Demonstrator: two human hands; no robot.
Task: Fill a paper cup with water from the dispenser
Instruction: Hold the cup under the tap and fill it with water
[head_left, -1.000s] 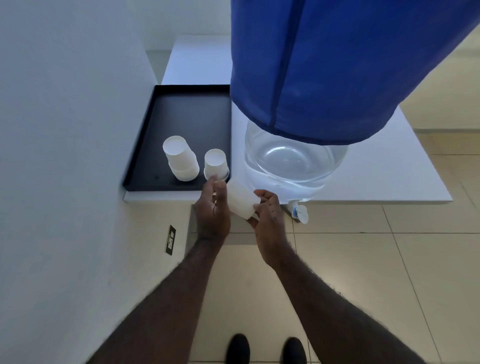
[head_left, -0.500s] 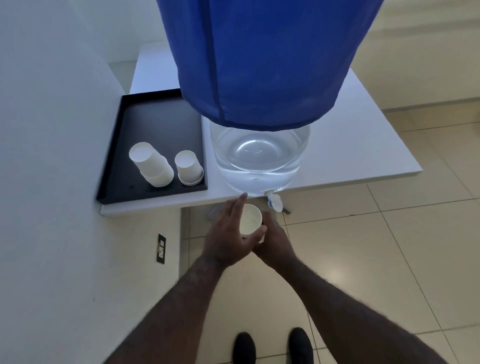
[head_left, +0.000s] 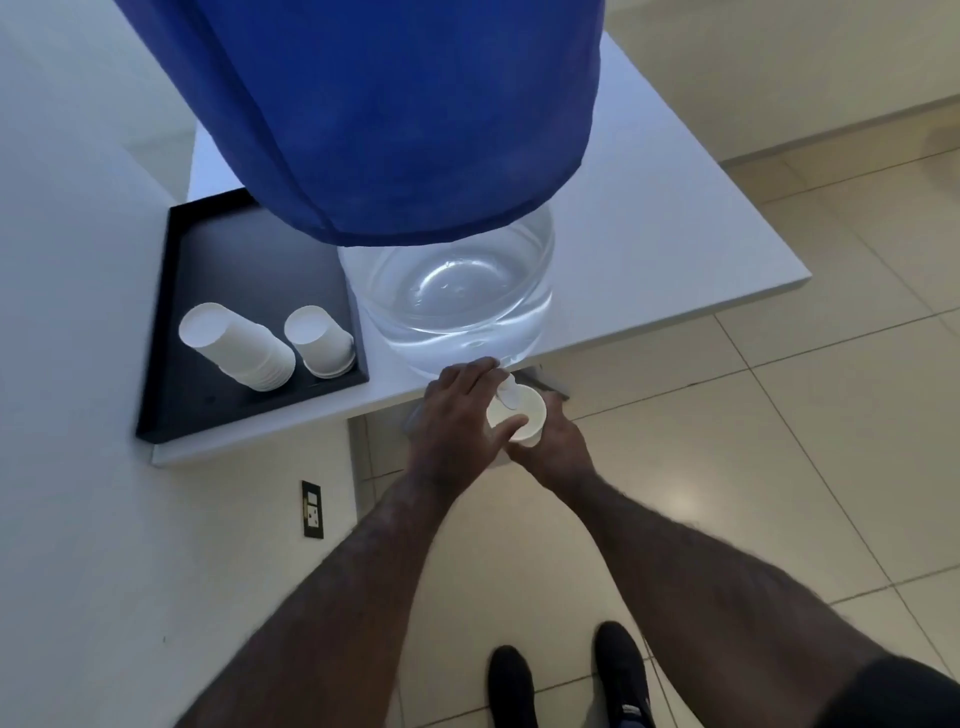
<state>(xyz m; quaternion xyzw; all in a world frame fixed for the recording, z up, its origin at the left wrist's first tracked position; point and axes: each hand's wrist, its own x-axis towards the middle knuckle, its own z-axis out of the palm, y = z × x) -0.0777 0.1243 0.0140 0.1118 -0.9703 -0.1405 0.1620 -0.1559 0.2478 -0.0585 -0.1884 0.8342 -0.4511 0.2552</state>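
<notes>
Head view shows the right hand (head_left: 553, 441) gripping the paper cup (head_left: 517, 413) under the tap (head_left: 508, 391) of the dispenser (head_left: 457, 296), while the left hand (head_left: 457, 415) grasps that tap. Filling seems about to begin; next, open the tap and hold the cup level.

right hand (head_left: 558, 441) gripping upright paper cup (head_left: 519, 415) under tap (head_left: 508, 391) of dispenser (head_left: 457, 291), left hand (head_left: 457, 415) on tap, blue cover (head_left: 374, 114) over bottle, white table (head_left: 649, 260), black tray (head_left: 244, 270) holding two upside-down cup stacks (head_left: 244, 345)
</notes>
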